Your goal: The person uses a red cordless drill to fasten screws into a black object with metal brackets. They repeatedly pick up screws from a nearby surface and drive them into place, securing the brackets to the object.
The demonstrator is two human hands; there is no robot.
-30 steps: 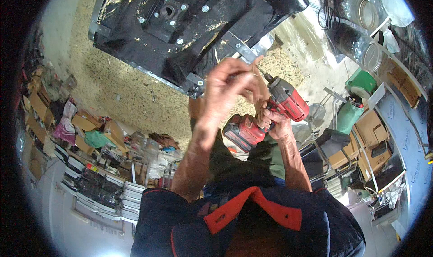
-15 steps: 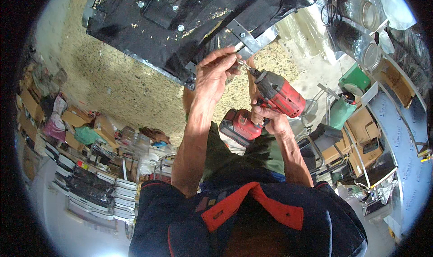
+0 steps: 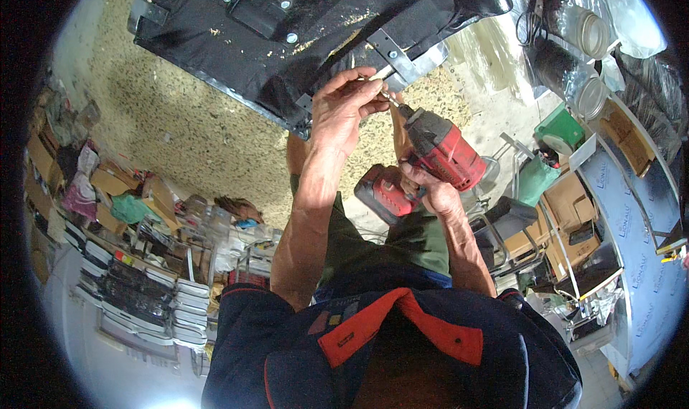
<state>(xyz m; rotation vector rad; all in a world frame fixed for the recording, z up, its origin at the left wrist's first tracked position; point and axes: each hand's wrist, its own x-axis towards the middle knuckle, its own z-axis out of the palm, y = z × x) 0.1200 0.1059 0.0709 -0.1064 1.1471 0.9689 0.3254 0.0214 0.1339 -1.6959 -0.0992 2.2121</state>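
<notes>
In the centre of the frame, the right hand [image 3: 436, 192] wraps its fingers round the handle of a red drill [image 3: 448, 152]. The left hand's [image 3: 340, 113] fingers are narrowed at the bit [image 3: 392, 99]; what they pinch, I cannot tell. A black panel [image 3: 319, 34] with a bracket [image 3: 405, 67] fills the upper middle.
</notes>
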